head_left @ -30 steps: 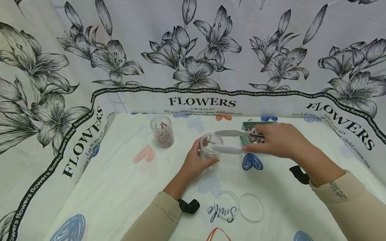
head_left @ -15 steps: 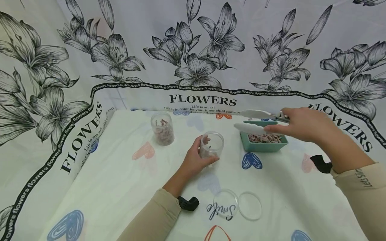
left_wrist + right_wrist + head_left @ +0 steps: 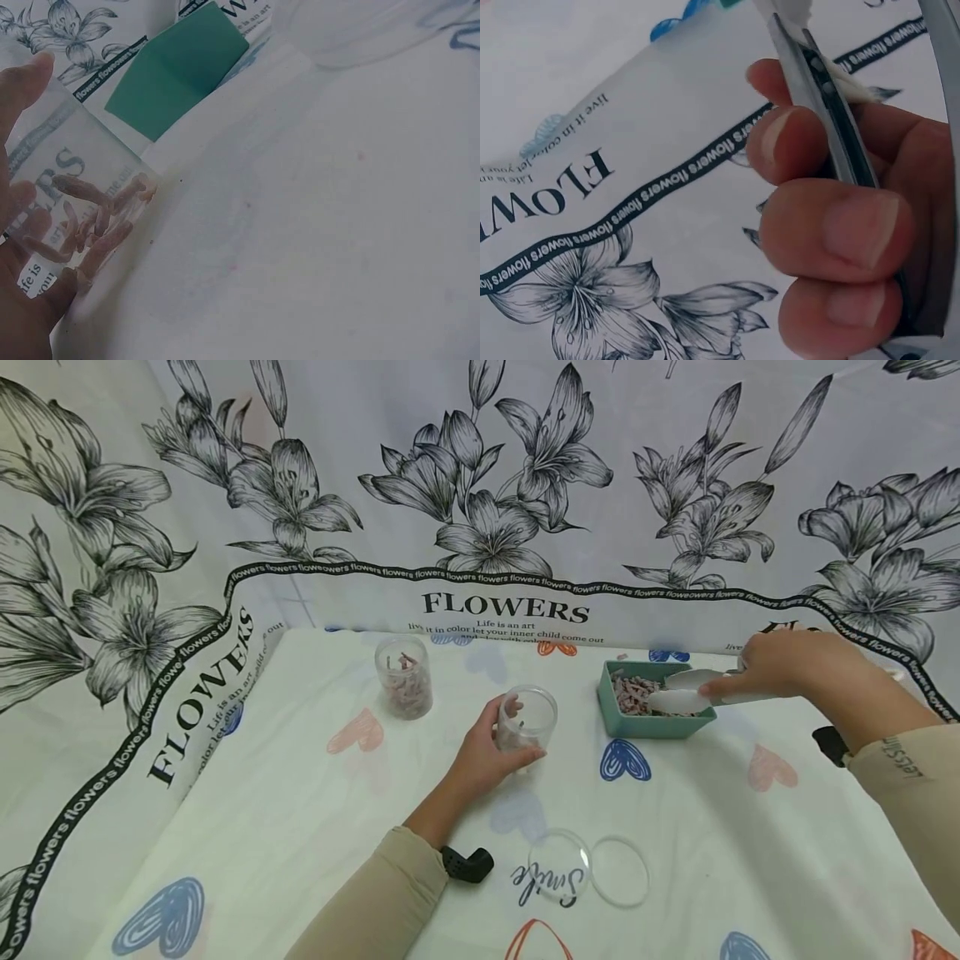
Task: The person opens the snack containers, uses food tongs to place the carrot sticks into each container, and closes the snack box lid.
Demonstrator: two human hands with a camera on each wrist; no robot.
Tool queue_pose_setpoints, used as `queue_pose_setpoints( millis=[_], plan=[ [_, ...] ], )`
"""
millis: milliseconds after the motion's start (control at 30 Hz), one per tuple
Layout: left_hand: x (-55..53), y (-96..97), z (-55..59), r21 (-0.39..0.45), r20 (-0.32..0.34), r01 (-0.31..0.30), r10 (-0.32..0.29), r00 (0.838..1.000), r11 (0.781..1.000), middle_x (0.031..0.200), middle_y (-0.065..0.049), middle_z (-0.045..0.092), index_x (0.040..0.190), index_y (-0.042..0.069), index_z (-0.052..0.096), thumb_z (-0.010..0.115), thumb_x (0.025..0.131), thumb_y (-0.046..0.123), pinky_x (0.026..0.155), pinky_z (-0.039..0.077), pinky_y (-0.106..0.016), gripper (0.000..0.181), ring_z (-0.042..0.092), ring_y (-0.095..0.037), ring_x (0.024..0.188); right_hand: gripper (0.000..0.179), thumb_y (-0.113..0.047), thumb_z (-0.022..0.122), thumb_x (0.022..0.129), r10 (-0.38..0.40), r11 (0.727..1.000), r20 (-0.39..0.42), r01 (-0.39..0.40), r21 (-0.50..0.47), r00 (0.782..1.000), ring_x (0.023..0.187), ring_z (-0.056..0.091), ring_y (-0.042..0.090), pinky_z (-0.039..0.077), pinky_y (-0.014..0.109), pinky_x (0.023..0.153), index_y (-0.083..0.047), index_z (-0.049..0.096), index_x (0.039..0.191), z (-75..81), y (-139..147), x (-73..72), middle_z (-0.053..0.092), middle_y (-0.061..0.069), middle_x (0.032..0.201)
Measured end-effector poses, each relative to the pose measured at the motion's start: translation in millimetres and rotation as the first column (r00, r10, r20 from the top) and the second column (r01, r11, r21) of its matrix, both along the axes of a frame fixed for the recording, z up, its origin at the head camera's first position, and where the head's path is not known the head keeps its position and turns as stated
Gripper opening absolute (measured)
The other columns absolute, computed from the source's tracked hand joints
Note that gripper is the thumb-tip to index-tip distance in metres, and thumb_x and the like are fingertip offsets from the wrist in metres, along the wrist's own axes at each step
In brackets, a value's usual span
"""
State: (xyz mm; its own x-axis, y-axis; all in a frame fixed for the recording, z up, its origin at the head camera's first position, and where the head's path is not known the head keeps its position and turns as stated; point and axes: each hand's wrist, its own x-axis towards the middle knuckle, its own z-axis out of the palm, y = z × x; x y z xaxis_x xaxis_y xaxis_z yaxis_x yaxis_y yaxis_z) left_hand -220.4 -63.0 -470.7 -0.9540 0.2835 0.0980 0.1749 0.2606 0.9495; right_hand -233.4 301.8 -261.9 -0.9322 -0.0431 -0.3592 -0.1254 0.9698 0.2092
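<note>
My left hand (image 3: 487,747) grips a clear plastic jar (image 3: 534,714) standing upright on the cloth. Inside it, in the left wrist view, a few brownish-pink strips (image 3: 101,214) lie near the bottom. With my right hand (image 3: 798,664) I hold a pair of tongs (image 3: 678,697), metal with pale grey tips; the fingers wrap its arms in the right wrist view. The tips are down in a green rectangular box (image 3: 652,725) that holds many small pinkish-brown strips (image 3: 633,692). What lies between the tips is hidden.
A second clear jar (image 3: 405,681), part filled with similar strips, stands at the back left. Two clear round lids (image 3: 621,872) lie at the front on the heart-printed tablecloth (image 3: 285,827). A flower-printed curtain (image 3: 315,602) rises behind.
My right hand has carried the tongs from over the held jar to the right, then down into the green box. The left hand keeps its grip on the jar.
</note>
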Motion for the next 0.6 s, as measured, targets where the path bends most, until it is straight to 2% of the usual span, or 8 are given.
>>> queue_pose_setpoints(
  millis=[67,267,400,600],
  plan=[
    [-0.2,-0.1,0.3,0.002,0.004,0.002,-0.002,1.0,1.0,0.14,0.015,0.05,0.146,0.037,0.035,0.084,0.074,0.045,0.096,0.047,-0.044,0.087,0.056,-0.022,0.116,0.102,-0.087,0.05,0.074,-0.018,1.0,0.022,0.018,-0.004,1.0,0.085,0.065,0.037,0.05,0.057,0.066,0.005,0.068,0.112,-3.9,-2.9,-2.1,0.068,0.023,0.105],
    [0.4,0.0,0.1,0.013,0.003,0.008,-0.008,1.0,1.0,0.141,0.014,0.049,0.146,0.037,0.035,0.084,0.075,0.043,0.097,0.046,-0.045,0.086,0.056,-0.022,0.117,0.1,-0.084,0.05,0.077,-0.074,0.995,0.117,0.081,-0.06,0.99,0.07,0.058,0.027,0.046,0.041,0.058,0.009,0.062,0.11,-16.9,-12.1,-13.0,0.063,0.013,0.083],
    [-0.3,-0.3,0.4,0.016,-0.003,0.007,-0.007,1.0,1.0,0.142,0.013,0.049,0.147,0.035,0.035,0.084,0.076,0.039,0.096,0.047,-0.045,0.086,0.056,-0.022,0.116,0.087,-0.08,0.051,0.081,-0.047,0.996,0.118,0.056,-0.07,0.992,0.061,0.053,0.023,0.039,0.036,0.054,0.003,0.066,0.101,-20.8,-12.8,-16.0,0.059,0.008,0.073],
    [-0.7,-0.6,-0.7,0.014,0.002,0.011,-0.011,1.0,1.0,0.142,0.013,0.049,0.147,0.033,0.035,0.085,0.074,0.043,0.095,0.048,-0.044,0.089,0.057,-0.022,0.116,0.085,-0.077,0.05,0.084,-0.005,0.991,0.119,0.021,-0.133,0.993,0.054,0.048,0.019,0.038,0.033,0.049,0.003,0.068,0.104,-18.6,2.0,-15.7,0.056,0.006,0.068]
  ],
)
